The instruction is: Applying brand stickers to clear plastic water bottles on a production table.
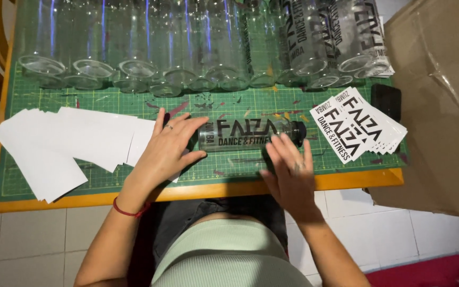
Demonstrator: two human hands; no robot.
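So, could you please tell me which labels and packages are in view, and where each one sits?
Label on the clear bottle: black lettering, lying at mat centre between both hands.
Sticker stack: white with black print, fanned right of the bottle.
Backing sheets: blank white, piled left.
Cardboard box: brown, far right.

The scene is evenly and fairly brightly lit from above, with a warm, slightly yellow indoor cast. Shadows are soft and short: a faint one lies under the right hand [291,175] and another under the left hand [167,149] on the green cutting mat [107,180]. The row of clear bottles [150,42] along the top carries long vertical streaks of blue and violet glare, with bright highlights on their rims. The white paper sheets [59,143] come close to overexposed. The right hand's fingertips are smeared by motion blur, while the mat's grid stays sharp. Straight edges of the orange table [38,203] bow slightly, a mild wide-angle distortion. The lower corners fall dimmer.
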